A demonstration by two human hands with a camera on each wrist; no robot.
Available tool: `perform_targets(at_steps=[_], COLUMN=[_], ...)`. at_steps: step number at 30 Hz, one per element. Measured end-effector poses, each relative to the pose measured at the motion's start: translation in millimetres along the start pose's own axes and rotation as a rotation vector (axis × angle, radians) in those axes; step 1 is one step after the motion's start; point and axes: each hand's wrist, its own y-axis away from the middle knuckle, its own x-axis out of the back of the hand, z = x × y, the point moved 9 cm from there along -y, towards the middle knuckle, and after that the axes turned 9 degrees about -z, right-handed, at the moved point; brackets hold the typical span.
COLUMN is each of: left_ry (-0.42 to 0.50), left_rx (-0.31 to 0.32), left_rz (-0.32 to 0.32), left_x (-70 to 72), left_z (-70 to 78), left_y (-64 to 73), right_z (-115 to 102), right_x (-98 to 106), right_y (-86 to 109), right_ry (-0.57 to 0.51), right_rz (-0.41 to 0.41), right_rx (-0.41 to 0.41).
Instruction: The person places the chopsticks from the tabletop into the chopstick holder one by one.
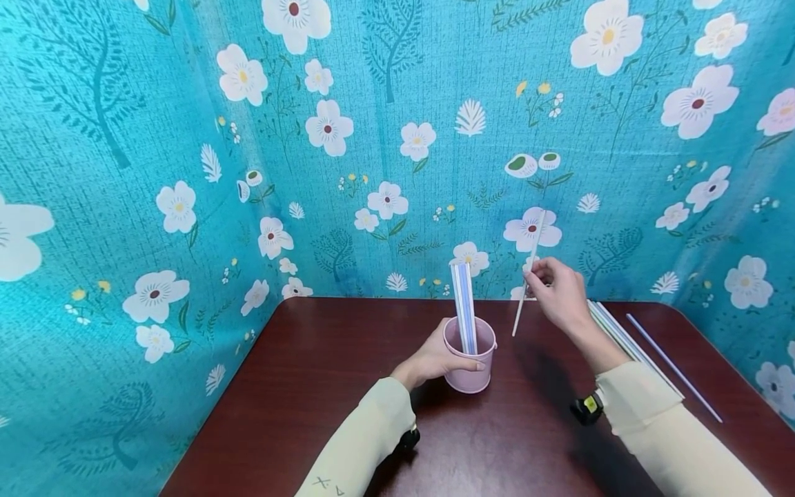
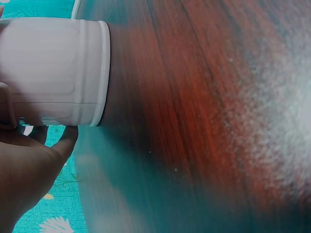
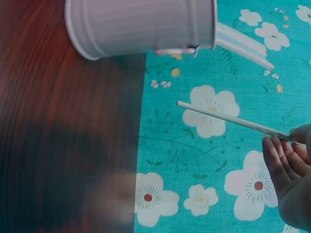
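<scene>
A small pink bucket (image 1: pixel 468 376) stands upright on the dark red-brown table. My left hand (image 1: pixel 433 357) grips it from the left, thumb across its near side; in the left wrist view the fingers (image 2: pixel 68 141) show at its wall. Several white and blue straws (image 1: pixel 464 304) lean together inside, rising well above the rim. To the right of the bucket, my right hand (image 1: pixel 557 290) pinches one thin white straw (image 1: pixel 519 312) near its middle, held steeply tilted. Its lower end hangs close to the bucket's right side, apart from it. In the right wrist view that straw (image 3: pixel 228 118) points towards the bucket (image 3: pixel 146 26).
On the right of the table (image 1: pixel 323 386) lie several pale straws (image 1: pixel 640 352) in a row, partly behind my right forearm. A single bluish straw (image 1: pixel 673 366) lies further right. A blue flowered cloth (image 1: pixel 397 172) hangs behind and along the sides of the table.
</scene>
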Motion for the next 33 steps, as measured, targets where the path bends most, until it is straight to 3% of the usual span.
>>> perform_targets(at_steps=[11, 15, 18, 24, 33], left_ry=[-0.003, -0.002, -0.003, -0.014, -0.015], left_rx=[0.005, -0.033, -0.054, -0.020, -0.019], left_rz=[-0.006, -0.010, -0.012, -0.010, -0.007], left_x=[-1.9, -1.4, -1.4, -1.7, 0.0], left_z=[-2.1, 2.5, 5.6, 4.5, 4.0], left_y=[1.2, -0.1, -0.3, 1.7, 0.9], right_z=[-24.2, -31.0, -33.2, -34.3, -35.5], right_x=[3.4, 2.4, 1.1, -1.8, -8.8], right_y=[-1.5, -2.5, -2.8, -1.4, -0.3], right_ry=[-0.138, -0.174, -0.197, -0.219, -0.229], right_rz=[0.052, 0.042, 0.034, 0.019, -0.002], right_rx=[0.065, 0.061, 0.059, 0.053, 0.060])
